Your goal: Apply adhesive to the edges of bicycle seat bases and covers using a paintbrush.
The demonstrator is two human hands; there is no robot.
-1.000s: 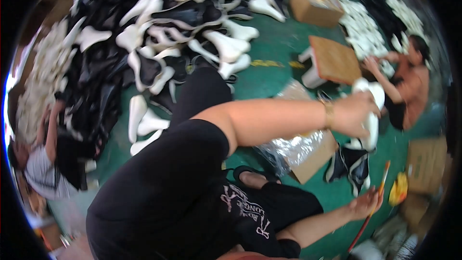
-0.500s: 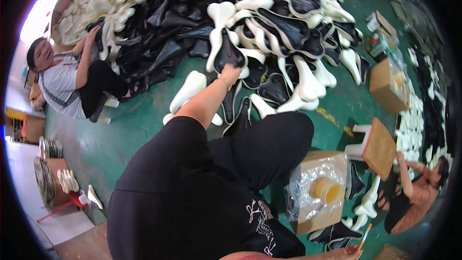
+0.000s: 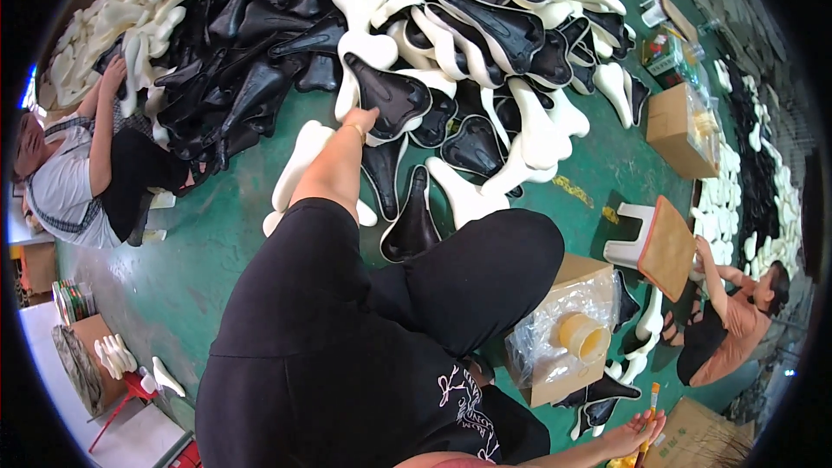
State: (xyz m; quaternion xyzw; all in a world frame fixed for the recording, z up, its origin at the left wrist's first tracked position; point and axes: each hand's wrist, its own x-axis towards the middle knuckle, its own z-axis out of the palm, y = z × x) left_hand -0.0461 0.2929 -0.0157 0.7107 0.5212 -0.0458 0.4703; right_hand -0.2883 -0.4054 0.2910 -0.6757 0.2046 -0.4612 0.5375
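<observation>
Out in front, my left hand (image 3: 360, 120) grips the edge of a black bicycle saddle shell (image 3: 392, 102) with a pale rim, its narrow end pointing up and left. It lies over a heap of white foam saddle pads (image 3: 542, 134) and other black shells. Just below it are two more black shells, one (image 3: 412, 221) close to my knee. At the lower right, my right hand (image 3: 635, 435) is closed around the handle of a thin orange brush (image 3: 653, 407), held upright. A tub (image 3: 582, 336) with yellowish contents sits near that hand.
The tub stands on a plastic-covered cardboard box (image 3: 544, 371). A stool (image 3: 663, 247) with a brown top is to the right. One person (image 3: 82, 173) works at the left beside a black shell pile (image 3: 243, 78), another (image 3: 728, 325) at the right. Another carton (image 3: 680, 130) stands behind.
The black shell under my left hand has turned, its narrow end swinging left, and my hand now grips its edge. My right hand has risen slightly and the brush stands more upright. The view has shifted.
</observation>
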